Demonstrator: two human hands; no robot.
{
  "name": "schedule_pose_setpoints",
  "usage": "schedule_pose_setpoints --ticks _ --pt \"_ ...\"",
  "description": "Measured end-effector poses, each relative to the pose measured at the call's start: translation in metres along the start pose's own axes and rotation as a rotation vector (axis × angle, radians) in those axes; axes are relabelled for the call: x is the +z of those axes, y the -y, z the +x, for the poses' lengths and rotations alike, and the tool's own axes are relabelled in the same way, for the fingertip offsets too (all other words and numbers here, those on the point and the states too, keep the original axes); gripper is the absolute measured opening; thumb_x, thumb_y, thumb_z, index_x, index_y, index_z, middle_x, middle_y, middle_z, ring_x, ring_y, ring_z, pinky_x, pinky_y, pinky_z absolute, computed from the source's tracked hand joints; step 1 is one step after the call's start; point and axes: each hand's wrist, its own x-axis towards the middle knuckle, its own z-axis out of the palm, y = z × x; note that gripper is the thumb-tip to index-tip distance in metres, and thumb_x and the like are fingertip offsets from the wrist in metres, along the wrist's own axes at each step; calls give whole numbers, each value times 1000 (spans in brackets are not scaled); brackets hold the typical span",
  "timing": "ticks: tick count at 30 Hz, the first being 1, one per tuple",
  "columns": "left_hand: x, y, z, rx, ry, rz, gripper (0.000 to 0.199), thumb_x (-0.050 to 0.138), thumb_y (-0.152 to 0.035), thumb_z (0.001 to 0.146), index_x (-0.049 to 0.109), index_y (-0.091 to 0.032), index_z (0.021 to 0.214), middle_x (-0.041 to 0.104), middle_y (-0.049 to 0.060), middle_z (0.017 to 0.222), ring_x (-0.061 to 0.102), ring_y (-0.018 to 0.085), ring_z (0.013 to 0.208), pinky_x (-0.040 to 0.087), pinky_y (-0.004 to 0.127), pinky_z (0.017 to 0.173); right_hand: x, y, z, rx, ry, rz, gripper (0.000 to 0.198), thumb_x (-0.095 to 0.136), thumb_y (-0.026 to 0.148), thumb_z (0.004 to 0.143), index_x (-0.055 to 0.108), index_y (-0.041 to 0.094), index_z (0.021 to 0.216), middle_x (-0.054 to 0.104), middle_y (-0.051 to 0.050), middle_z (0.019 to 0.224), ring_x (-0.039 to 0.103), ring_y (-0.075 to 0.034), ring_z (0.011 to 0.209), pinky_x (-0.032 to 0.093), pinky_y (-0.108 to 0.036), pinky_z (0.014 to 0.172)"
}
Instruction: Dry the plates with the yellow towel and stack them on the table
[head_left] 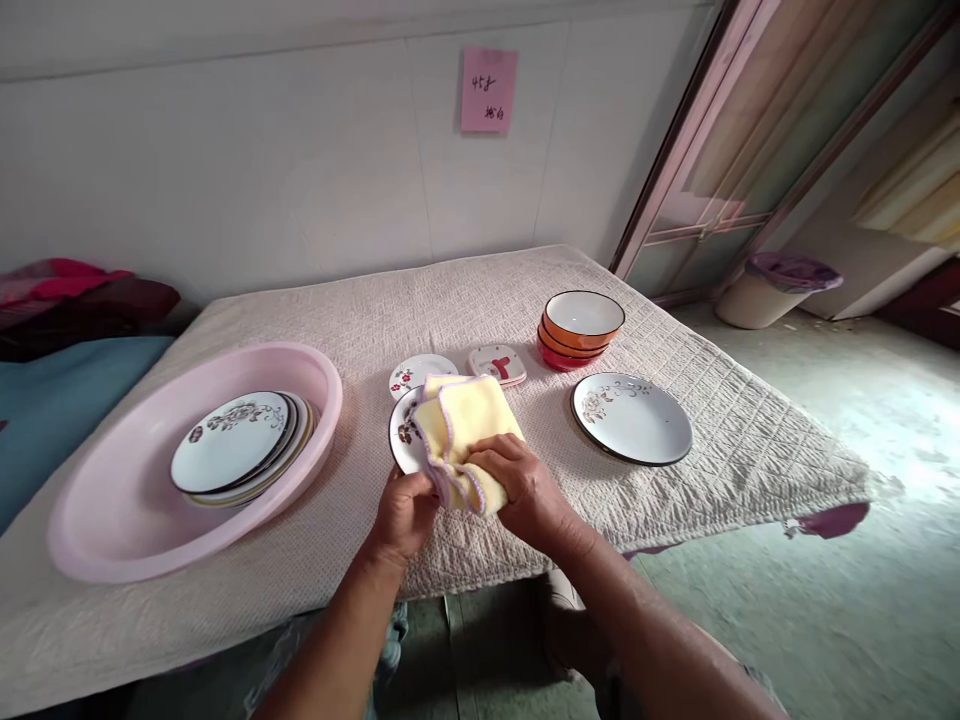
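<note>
My left hand (406, 512) grips the lower edge of a white dark-rimmed plate (406, 437) with a flower pattern, thumb on top, the plate tilted above the table. A yellow cloth (471, 415) with lilac edging covers most of the plate's right side. Bunched under my right hand (521, 487), the cloth is held by curled fingers and pressed on the plate. Just behind lie a small white plate with red flowers (429, 364) and a squarish dish with a red design (498, 364).
At left, a pink basin (300, 375) holds a stack of flowered plates (236, 440). Orange and red bowls (581, 325) are stacked at back right, nearer me some white plates (637, 420). The quilted tablecloth (750, 480) hangs over the edge. A bin (765, 295) stands beyond.
</note>
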Motion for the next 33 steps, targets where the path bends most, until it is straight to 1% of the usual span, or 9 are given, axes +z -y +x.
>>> schedule_pose_setpoints --ticks 7,11,14,17,19,22,24,29,33 --pt "7 1 -8 -112 114 265 42 58 -9 50 72 -12 89 72 4 82 64 23 84 49 30 72 14 -22 -16 228 -177 -38 42 57 7 79 62 22 118 61 -11 117 57 -25 107 49 -41 94" --pt "-6 10 -4 -114 159 308 47 63 -7 57 71 -14 103 73 5 94 65 23 91 48 32 83 16 -10 -13 245 -151 218 34 60 17 80 66 22 113 62 -11 117 61 -25 106 51 -40 91" --pt "-15 5 1 -49 93 322 45 70 -18 66 69 -14 111 73 8 100 65 26 94 48 36 88 9 -2 -6 326 -137 509 22 60 26 80 70 22 98 67 -5 93 63 -20 82 54 -34 72" --pt "-13 -6 4 85 41 480 40 70 -29 74 69 -14 112 73 10 102 64 27 97 46 38 92 -3 -4 1 613 -410 685 12 65 31 72 67 20 74 60 0 65 54 -15 58 47 -27 51" --pt "-9 -11 4 185 56 632 36 69 -32 77 71 -15 109 73 9 104 63 26 100 44 35 93 -12 -12 4 730 -687 705 14 67 32 67 64 19 73 60 0 66 55 -16 59 47 -28 52" --pt "-4 -16 1 259 89 819 31 65 -36 81 73 -17 103 73 7 95 64 24 89 46 31 86 -24 -25 4 661 -929 573 20 67 28 68 66 19 86 65 -3 83 61 -20 76 52 -35 68" --pt "-1 -18 -3 261 109 916 28 62 -38 84 74 -18 100 72 4 82 62 22 77 46 29 76 -28 -25 1 494 -842 424 24 66 26 71 67 19 95 67 -6 95 63 -24 89 51 -41 81" --pt "3 -23 -9 252 317 996 18 64 -27 82 76 -21 94 72 3 81 60 21 72 43 27 69 -33 1 3 67 -177 140 44 62 25 78 63 26 121 64 -9 117 59 -27 112 46 -46 97" --pt "3 -22 -8 253 320 927 17 72 -21 73 78 -21 88 72 4 77 60 22 70 46 29 72 -39 4 7 53 -64 71 45 62 21 76 61 23 121 66 -8 107 62 -25 99 50 -42 88"
